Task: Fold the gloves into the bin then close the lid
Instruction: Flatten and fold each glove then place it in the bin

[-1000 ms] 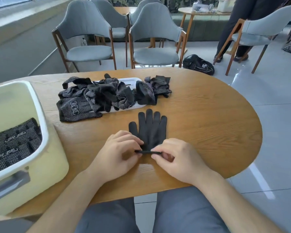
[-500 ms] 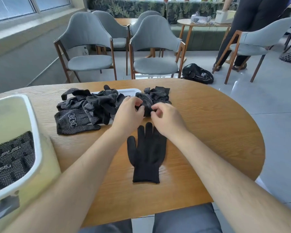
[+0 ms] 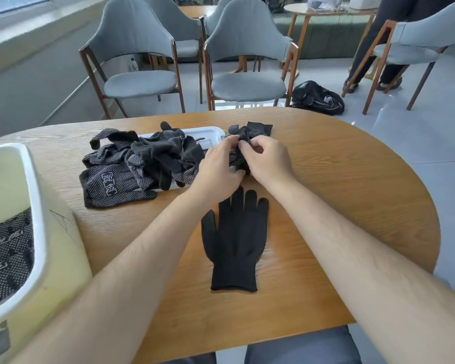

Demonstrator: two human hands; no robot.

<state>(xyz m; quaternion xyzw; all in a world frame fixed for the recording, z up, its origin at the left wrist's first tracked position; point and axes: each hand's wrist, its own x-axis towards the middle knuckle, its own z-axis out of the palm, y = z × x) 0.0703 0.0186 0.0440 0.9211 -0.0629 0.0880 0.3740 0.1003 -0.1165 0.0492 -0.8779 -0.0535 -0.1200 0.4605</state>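
The rounded wooden worktop (image 3: 339, 206) carries a pale bin (image 3: 38, 206) at its left edge, a black glove (image 3: 234, 245) flat near the front, and a white lid (image 3: 210, 134) farther back, a glove pile (image 3: 132, 169) partly over it.

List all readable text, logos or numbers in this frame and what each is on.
Dotted glove at the near left of the pile: white boxed print, two characters, too blurred to read.
Gloves in the bin: similar white marks, too distorted to read.
Crumpled glove pinched by left hand and right hand: dots only.
Plain black glove, white lid: no text.
Nothing quotable.
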